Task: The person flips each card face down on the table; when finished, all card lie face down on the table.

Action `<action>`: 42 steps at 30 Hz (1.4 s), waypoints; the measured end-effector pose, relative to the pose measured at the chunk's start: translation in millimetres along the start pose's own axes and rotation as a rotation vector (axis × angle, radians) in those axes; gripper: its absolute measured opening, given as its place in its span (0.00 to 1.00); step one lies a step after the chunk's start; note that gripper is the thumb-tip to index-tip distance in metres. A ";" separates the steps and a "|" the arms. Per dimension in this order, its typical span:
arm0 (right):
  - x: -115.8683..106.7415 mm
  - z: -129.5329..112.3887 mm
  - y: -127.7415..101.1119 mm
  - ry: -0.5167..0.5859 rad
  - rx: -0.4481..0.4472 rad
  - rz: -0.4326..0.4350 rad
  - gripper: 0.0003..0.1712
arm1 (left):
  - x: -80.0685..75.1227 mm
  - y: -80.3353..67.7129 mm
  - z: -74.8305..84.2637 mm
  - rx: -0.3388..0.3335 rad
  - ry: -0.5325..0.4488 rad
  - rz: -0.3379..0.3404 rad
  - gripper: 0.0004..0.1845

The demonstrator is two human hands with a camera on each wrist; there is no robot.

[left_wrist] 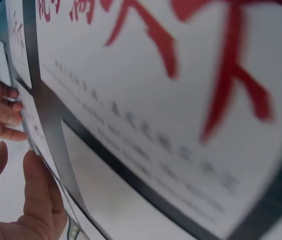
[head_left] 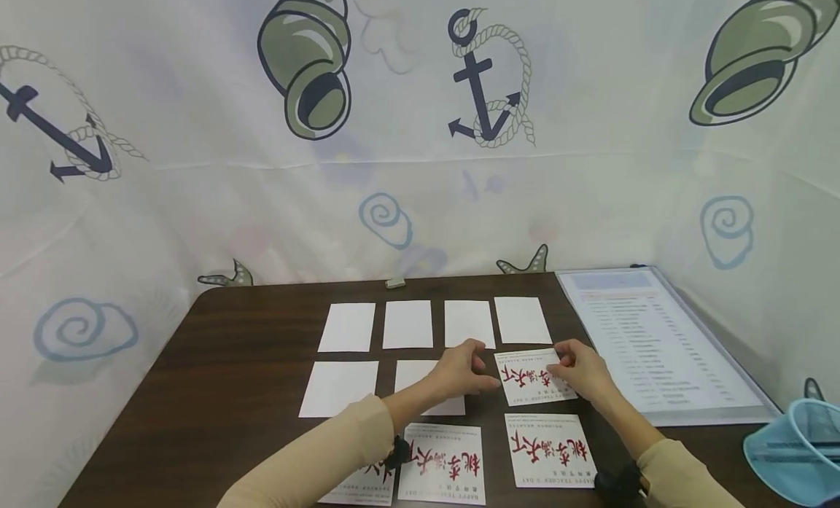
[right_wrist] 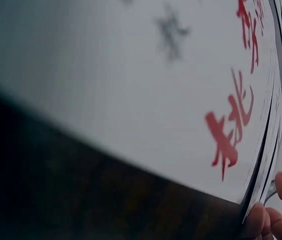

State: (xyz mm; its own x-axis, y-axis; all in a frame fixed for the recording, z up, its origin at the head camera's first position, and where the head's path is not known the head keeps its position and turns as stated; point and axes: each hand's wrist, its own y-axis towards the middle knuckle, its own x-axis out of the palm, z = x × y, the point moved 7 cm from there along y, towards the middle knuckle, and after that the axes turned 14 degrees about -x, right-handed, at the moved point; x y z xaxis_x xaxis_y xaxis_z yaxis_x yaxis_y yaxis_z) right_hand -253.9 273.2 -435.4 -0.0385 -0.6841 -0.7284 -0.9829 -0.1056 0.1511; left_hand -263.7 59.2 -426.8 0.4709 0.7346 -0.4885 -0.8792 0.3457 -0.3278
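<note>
My right hand (head_left: 582, 373) grips a white greeting card (head_left: 528, 391) with red Chinese characters at its upper right corner, the thumb lying over the printed face. Beside that card's left edge is my left hand (head_left: 459, 371), its thumb and fingers spread apart with nothing pinched between them. In the left wrist view, the left hand (left_wrist: 26, 195) shows the same gap. Thumb and fingertips of the right hand (right_wrist: 276, 212) appear at the lower right of the right wrist view. A matching printed card (head_left: 551, 450) lies just below the gripped one.
Several blank white cards (head_left: 350, 327) lie in rows on the dark wooden table (head_left: 249, 348). Another printed card (head_left: 442, 464) is near the front, partly beside the left forearm. At right are a clear-covered printed sheet (head_left: 663, 340) and a light blue basket (head_left: 787, 450).
</note>
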 end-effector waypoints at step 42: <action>0.1 4.5 7.2 -0.054 -0.028 -0.034 0.26 | 29.2 20.4 10.9 0.027 0.382 0.138 0.37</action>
State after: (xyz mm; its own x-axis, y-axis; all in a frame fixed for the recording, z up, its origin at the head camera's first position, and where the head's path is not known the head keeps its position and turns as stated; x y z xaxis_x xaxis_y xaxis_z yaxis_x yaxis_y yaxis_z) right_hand -261.8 275.6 -437.4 -0.0155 -0.6397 -0.7685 -0.9783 -0.1489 0.1437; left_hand -268.7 94.1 -439.0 0.3367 0.5073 -0.7933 -0.9353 0.2777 -0.2194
